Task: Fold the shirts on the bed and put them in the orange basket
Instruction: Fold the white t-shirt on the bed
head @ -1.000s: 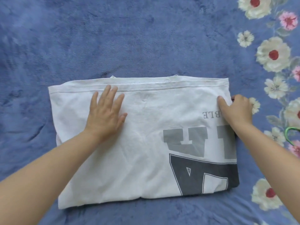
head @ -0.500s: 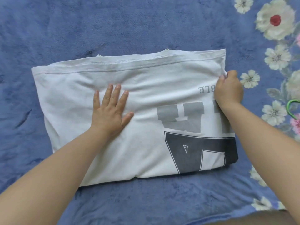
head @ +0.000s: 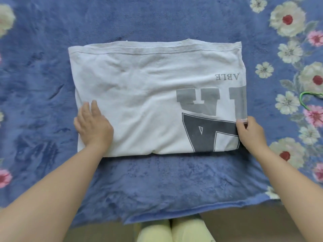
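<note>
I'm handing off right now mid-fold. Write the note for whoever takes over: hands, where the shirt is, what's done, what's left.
Left hand: flat, fingers straight, resting on the near left corner of the white shirt.
Right hand: pinching the shirt's right edge near the front corner.
Shirt: lying on the blue floral blanket, folded into a wide rectangle, grey print facing up at the right.
Done: first folds.
Left: probably fold the right side over to the left, then place it in the orange basket, which is not in view. No other shirts visible.
</note>
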The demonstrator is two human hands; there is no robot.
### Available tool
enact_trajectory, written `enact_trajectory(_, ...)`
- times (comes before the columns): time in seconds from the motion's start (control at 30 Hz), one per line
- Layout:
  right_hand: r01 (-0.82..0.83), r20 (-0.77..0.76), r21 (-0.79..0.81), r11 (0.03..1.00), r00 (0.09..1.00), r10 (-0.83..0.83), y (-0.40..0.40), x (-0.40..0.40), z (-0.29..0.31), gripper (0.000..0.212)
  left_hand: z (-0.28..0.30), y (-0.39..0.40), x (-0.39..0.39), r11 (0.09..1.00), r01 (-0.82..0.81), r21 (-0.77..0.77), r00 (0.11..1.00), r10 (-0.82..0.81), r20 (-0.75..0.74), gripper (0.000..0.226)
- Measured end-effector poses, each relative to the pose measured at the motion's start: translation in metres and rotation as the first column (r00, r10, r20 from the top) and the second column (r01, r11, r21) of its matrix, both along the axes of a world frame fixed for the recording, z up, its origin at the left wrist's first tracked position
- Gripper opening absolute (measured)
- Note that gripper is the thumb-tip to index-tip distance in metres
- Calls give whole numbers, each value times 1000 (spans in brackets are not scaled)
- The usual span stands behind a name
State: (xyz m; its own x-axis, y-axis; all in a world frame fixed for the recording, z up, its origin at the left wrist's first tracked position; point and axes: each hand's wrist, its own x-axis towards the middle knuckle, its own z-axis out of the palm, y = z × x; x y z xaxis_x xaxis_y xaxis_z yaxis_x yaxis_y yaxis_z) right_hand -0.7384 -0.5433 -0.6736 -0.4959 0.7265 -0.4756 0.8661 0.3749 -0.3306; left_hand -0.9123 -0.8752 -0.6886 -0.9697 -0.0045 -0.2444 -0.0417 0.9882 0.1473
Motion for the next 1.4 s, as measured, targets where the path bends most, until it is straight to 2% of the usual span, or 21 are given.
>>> enact_trajectory(0.03, 69, -33, 6, 998, 997, -68, -2, 5, -1, 30, 4, -5, 2, 992, -123, 7, 992, 123, 13, 50)
enact_trajectory(0.1, 203, -94, 9, 979, 975, -201, -10, 14, -1, 31, 12, -20, 7, 917, -396, 43, 916, 392, 90, 43)
enact_trajectory(0.17, 326, -135, 9, 945, 937, -322, -18, 18, -1, 40, 12, -36, 12, 864, -493, 97, 860, 468, 200, 40)
enact_trajectory(0.27, 401, -174, 10, 916, 903, -393, -31, 17, 1, 42, 12, -55, 20, 864, -441, 243, 892, 394, 219, 42)
enact_trajectory(0.37, 342, -161, 73, 937, 931, -328, -36, 17, 9, 38, 19, -64, 25, 848, -406, 341, 913, 393, 108, 31)
enact_trajectory(0.47, 271, -75, 173, 947, 962, -261, -30, 18, 14, 47, 23, -68, 29, 791, -465, 397, 879, 464, 105, 25)
enact_trajectory(0.53, 222, -23, 223, 949, 975, -222, -23, 19, 17, 49, 22, -74, 29, 807, -461, 369, 886, 444, 135, 24)
enact_trajectory(0.63, 187, 31, 258, 948, 979, -202, -19, 21, 17, 49, 16, -90, 24, 881, -380, 283, 925, 352, 146, 29)
enact_trajectory(0.83, 264, 117, 267, 927, 946, -303, -26, 23, -4, 44, -2, -97, 20, 951, -306, 38, 932, 291, 218, 37)
enact_trajectory(0.97, 260, 191, 281, 924, 928, -319, -31, 15, -7, 37, -1, -90, 18, 948, -318, -15, 912, 310, 268, 36)
enact_trajectory(1.07, 248, 179, 318, 915, 932, -315, -34, 4, -2, 40, 3, -85, 4, 943, -328, 47, 925, 311, 219, 34)
enact_trajectory(1.2, 74, 129, 324, 943, 984, -122, -37, -22, 5, 45, 13, -70, -28, 952, -220, 213, 969, 187, 164, 33)
enact_trajectory(1.4, -107, 138, 282, 954, 988, 70, -35, -78, 16, 49, 17, -47, -81, 931, -196, 309, 975, 152, 160, 32)
